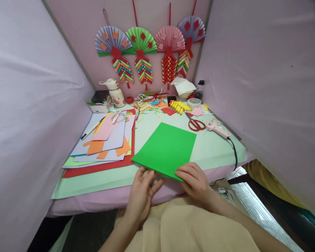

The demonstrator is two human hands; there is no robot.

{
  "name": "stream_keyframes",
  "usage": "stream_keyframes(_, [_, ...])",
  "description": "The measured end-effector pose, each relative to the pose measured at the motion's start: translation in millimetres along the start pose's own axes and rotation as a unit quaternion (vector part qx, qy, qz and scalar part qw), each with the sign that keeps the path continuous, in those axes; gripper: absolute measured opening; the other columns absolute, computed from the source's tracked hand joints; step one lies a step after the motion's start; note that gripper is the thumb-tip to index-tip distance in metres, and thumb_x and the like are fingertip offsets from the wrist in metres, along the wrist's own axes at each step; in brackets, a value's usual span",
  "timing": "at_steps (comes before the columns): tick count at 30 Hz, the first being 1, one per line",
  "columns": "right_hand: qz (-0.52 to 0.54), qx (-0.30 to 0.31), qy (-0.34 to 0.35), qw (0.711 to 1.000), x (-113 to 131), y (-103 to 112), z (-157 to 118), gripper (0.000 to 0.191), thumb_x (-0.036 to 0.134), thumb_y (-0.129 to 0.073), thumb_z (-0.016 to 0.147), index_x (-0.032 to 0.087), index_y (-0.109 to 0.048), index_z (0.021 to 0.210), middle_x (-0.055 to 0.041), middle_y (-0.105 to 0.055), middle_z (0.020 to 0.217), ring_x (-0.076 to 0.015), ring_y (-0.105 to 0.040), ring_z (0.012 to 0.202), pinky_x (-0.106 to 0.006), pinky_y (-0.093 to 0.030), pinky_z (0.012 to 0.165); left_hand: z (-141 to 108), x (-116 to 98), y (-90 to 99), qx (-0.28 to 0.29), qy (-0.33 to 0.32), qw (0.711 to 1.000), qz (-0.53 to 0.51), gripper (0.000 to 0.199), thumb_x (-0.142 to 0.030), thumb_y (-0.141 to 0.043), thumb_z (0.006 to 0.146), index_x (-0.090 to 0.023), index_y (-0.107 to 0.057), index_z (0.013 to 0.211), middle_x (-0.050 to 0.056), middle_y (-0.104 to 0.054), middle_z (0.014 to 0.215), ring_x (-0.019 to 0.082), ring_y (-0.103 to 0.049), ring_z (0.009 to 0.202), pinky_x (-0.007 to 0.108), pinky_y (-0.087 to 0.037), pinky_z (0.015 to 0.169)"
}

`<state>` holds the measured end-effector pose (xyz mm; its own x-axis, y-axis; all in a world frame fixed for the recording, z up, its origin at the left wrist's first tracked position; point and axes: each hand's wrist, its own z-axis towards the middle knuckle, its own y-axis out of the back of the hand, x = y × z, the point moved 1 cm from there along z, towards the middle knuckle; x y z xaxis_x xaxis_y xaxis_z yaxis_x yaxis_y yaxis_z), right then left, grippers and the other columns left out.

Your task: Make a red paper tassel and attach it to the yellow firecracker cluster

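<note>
A green sheet of paper (168,147), looking layered along its near edge, lies tilted near the front of the table. Its near right corner is pinched by my right hand (195,180), with the fingers on top and the thumb below. At the near left edge is my left hand (144,185), its fingers apart and the fingertips just under the paper's edge. Red-handled scissors (196,124) and a pink glue gun (217,129) lie to the right of the sheet.
Stacked coloured papers (115,134) with a marker (91,129) lie at left. At the back are a bottle (116,93), paper scraps (151,104), yellow rolls (179,106) and tape (194,102). Paper fans (141,40) hang on the wall. A black cord (235,154) runs off the right edge.
</note>
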<state>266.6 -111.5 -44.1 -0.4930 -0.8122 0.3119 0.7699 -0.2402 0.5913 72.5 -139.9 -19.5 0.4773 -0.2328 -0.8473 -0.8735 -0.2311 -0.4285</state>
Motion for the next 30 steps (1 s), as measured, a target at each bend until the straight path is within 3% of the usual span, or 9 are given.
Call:
stream_keyframes(2, [0.032,0.008,-0.038,0.999,-6.8,2.8,-1.2,0.037,0.008,-0.048,0.085,0.025,-0.058,0.116,-0.0077,-0.065,0.101,-0.0202,-0.058,0.092,-0.039,-0.05,0.079,-8.2,-1.2,12.6,0.051,-0.011,0.99,0.129,0.03,-0.033,-0.065,0.081,-0.02,-0.054,0.105,0.008,-0.065,0.1,0.021,-0.066,0.09,0.04,-0.055,0.08])
stream_keyframes(4, [0.051,0.014,-0.078,0.996,-12.7,7.3,-2.2,0.034,0.008,-0.048,0.086,0.025,-0.059,0.113,-0.0071,-0.065,0.101,-0.0198,-0.059,0.094,-0.039,-0.051,0.08,-11.4,-7.5,22.8,0.072,-0.137,0.939,0.307,0.021,-0.03,-0.063,0.082,-0.02,-0.06,0.099,0.008,-0.067,0.091,0.021,-0.065,0.085,0.04,-0.054,0.08])
stream_keyframes(6, [0.061,0.014,-0.099,0.993,-17.4,12.9,-2.3,0.032,0.008,-0.048,0.086,0.026,-0.06,0.11,-0.0063,-0.066,0.099,-0.0191,-0.06,0.095,-0.037,-0.052,0.08,-7.3,-18.3,27.5,0.045,-0.329,0.825,0.457,0.02,-0.026,-0.063,0.082,-0.022,-0.063,0.102,0.009,-0.066,0.101,0.024,-0.062,0.097,0.042,-0.049,0.09])
stream_keyframes(8, [0.065,0.012,-0.1,0.993,-22.2,18.3,-1.6,0.031,0.009,-0.047,0.086,0.026,-0.062,0.107,-0.0059,-0.066,0.098,-0.0187,-0.061,0.095,-0.036,-0.053,0.079,5.2,-28.6,27.6,0.038,-0.456,0.696,0.554,0.03,-0.022,-0.061,0.083,-0.024,-0.061,0.114,0.01,-0.062,0.117,0.026,-0.054,0.115,0.047,-0.04,0.101])
stream_keyframes(10, [0.069,0.014,-0.095,0.993,-28.0,22.1,-1.4,0.03,0.01,-0.047,0.086,0.026,-0.063,0.106,-0.0061,-0.067,0.1,-0.019,-0.062,0.096,-0.036,-0.053,0.08,23.7,-34.3,26.4,0.077,-0.484,0.606,0.627,0.035,-0.019,-0.056,0.087,-0.025,-0.058,0.121,0.01,-0.06,0.124,0.026,-0.049,0.123,0.049,-0.033,0.106])
stream_keyframes(12, [0.069,0.021,-0.087,0.994,-35.3,23.8,-2.3,0.031,0.011,-0.047,0.086,0.026,-0.063,0.107,-0.0066,-0.067,0.103,-0.0194,-0.062,0.098,-0.038,-0.053,0.082,40.8,-34.5,26.5,0.115,-0.495,0.562,0.652,0.03,-0.016,-0.049,0.091,-0.025,-0.061,0.117,0.008,-0.064,0.117,0.023,-0.054,0.116,0.049,-0.033,0.105])
stream_keyframes(17, [-0.026,0.04,-0.081,0.996,-50.0,20.7,-5.9,0.028,0.011,-0.05,0.086,0.023,-0.063,0.108,-0.0074,-0.067,0.107,-0.0212,-0.058,0.101,-0.041,-0.049,0.087,55.0,-20.9,29.5,0.139,-0.515,0.549,0.643,0.028,-0.016,-0.043,0.093,-0.021,-0.066,0.107,0.009,-0.067,0.104,0.021,-0.06,0.098,0.037,-0.048,0.086])
stream_keyframes(24, [-0.124,0.071,-0.082,0.986,-37.0,3.2,2.9,0.02,0.021,-0.056,0.089,0.025,-0.066,0.106,-0.0058,-0.067,0.103,-0.0214,-0.055,0.097,-0.041,-0.041,0.085,53.0,-14.5,19.1,0.117,-0.447,0.571,0.679,0.027,-0.024,-0.042,0.094,-0.02,-0.068,0.105,0.008,-0.062,0.092,0.02,-0.054,0.086,0.034,-0.046,0.076])
stream_keyframes(30, [-0.116,0.075,-0.089,0.986,-36.3,-3.0,7.6,0.014,0.023,-0.056,0.09,0.024,-0.069,0.094,-0.0047,-0.065,0.088,-0.0189,-0.053,0.086,-0.036,-0.039,0.076,54.8,-14.1,27.5,0.11,-0.445,0.538,0.707,0.027,-0.021,-0.043,0.093,-0.019,-0.065,0.109,0.008,-0.062,0.095,0.02,-0.054,0.088,0.034,-0.045,0.077])
